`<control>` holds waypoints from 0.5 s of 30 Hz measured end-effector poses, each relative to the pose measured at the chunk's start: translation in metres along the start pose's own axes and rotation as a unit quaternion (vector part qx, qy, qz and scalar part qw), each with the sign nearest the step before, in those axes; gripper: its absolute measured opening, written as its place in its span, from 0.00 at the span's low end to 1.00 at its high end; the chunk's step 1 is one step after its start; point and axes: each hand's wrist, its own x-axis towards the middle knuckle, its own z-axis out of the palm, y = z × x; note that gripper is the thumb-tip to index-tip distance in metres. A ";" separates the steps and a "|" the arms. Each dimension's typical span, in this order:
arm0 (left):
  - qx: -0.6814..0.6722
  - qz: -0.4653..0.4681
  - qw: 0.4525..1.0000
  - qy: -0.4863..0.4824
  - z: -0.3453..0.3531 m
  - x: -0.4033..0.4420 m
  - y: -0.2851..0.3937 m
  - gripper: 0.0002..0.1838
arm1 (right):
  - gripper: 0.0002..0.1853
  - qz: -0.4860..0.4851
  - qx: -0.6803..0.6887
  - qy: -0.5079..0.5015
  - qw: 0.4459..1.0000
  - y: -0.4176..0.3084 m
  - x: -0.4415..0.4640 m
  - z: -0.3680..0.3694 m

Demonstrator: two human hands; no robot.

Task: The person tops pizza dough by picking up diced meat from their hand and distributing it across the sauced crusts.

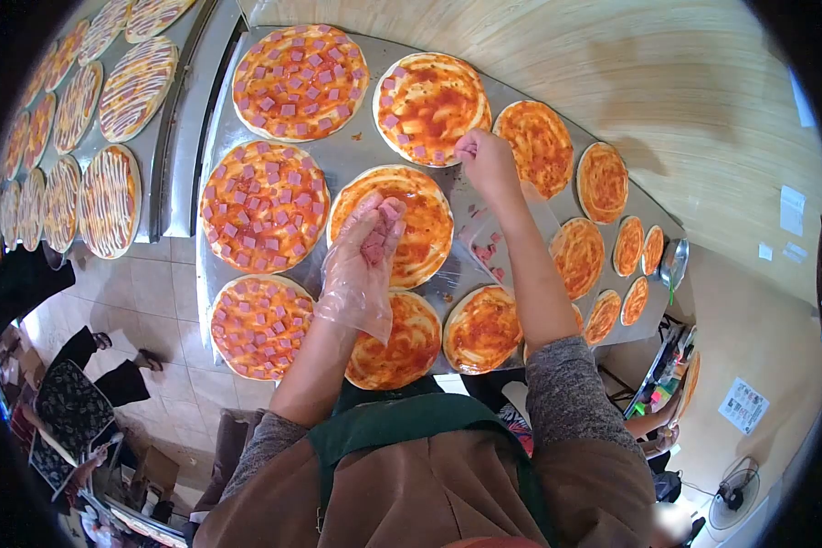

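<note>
My left hand (pixel 365 242), in a clear plastic glove, is cupped palm up around a heap of diced ham (pixel 374 247). Beneath it lies a sauced pizza base (pixel 425 196) without ham. My right hand (pixel 482 155) hovers at the lower right edge of another pizza (pixel 429 100), which carries ham cubes along its left and lower rim. Its fingers are pinched together; whatever they hold is hidden. Under my right forearm sits a clear plastic container (pixel 521 224) with some ham cubes inside. To the left, a pizza (pixel 265 205) is dotted all over with ham.
More sauced bases (pixel 603 183) spread rightward across the metal table (pixel 356 151), up to a metal bowl (pixel 674 263). A wooden-patterned wall (pixel 566 46) borders its far side. Another table at upper left bears drizzled pizzas (pixel 110 201). Other people stand at lower left and right.
</note>
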 end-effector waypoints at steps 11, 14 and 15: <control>-0.008 -0.003 1.000 -0.004 0.000 0.000 0.000 0.19 | 0.09 0.117 0.452 -0.097 0.879 0.025 -0.005 -0.030; -0.005 -0.003 1.000 -0.009 -0.001 0.000 -0.001 0.19 | 0.10 0.127 0.435 -0.104 0.885 0.021 -0.008 -0.036; -0.004 -0.002 1.000 -0.011 -0.002 0.001 -0.001 0.19 | 0.09 0.130 0.430 -0.108 0.887 0.024 -0.006 -0.035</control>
